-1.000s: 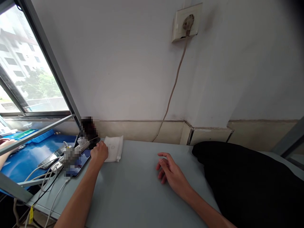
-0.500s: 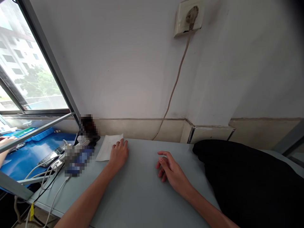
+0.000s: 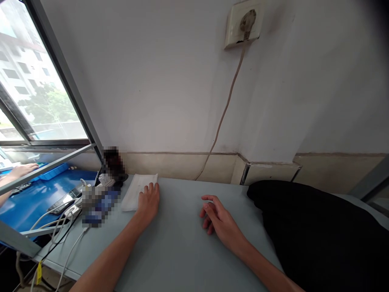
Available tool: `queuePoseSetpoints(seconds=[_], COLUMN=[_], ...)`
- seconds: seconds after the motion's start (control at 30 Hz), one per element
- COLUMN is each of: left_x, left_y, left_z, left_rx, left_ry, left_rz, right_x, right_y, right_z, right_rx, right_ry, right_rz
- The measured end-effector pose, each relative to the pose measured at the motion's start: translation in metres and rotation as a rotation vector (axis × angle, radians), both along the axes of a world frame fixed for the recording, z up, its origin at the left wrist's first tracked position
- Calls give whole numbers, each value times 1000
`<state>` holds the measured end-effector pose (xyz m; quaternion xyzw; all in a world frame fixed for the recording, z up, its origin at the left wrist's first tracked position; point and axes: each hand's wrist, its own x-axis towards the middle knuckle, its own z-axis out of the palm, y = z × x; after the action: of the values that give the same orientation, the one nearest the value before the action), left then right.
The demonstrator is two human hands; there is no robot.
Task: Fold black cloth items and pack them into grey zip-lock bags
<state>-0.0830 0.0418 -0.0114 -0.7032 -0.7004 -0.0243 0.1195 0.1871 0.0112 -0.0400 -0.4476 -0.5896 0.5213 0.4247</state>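
A flat white rectangular piece, paper or a thin packet [image 3: 133,194], lies on the grey tabletop [image 3: 182,243] at the left. Over its right edge rests my left hand [image 3: 148,202], palm down with the fingers stretched forward and slightly bent. Whether the fingers press on it or merely lie there, I cannot tell. My right hand [image 3: 221,221] is at the middle right, on its side, with loosely curved fingers apart and nothing in them. Nearest to it is a black cloth [image 3: 316,231] heaped on the right side of the table.
Left of the white piece are blurred-out objects [image 3: 101,202], a power strip [image 3: 73,211] and white cables. Beyond a metal frame bar [image 3: 57,164], another person's hand [image 3: 22,170] is over a blue surface [image 3: 65,182]. A wall socket [image 3: 244,24] holds a plug with a hanging cord.
My left hand has shifted slightly left and back over the white piece, whose near edge sits a little closer to me. My right hand stays put. The other person's hand has moved right.
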Motion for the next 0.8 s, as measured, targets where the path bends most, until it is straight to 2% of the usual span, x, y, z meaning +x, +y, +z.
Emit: queuePoseSetpoints(seconds=[0.27,0.47,0.57,0.7,0.8], left_x=[2,7,14,23,24], left_y=[-7,-7,-4,1,3], left_z=[2,2,1,-7,-12], left_rx=[-29,61,81,65,-1], left_ry=[74,30,39,-11,-57], left_rz=[10,-45,-202,-522,-617], right_x=[1,0,0,0,0], right_y=[2,1,2,2,2], right_z=[-6,-4,-4,-3,-2], right_rx=[10,7,12,21,17], right_ry=[-1,-1,-15,-38,-35], right_rz=[13,26,33,29,26])
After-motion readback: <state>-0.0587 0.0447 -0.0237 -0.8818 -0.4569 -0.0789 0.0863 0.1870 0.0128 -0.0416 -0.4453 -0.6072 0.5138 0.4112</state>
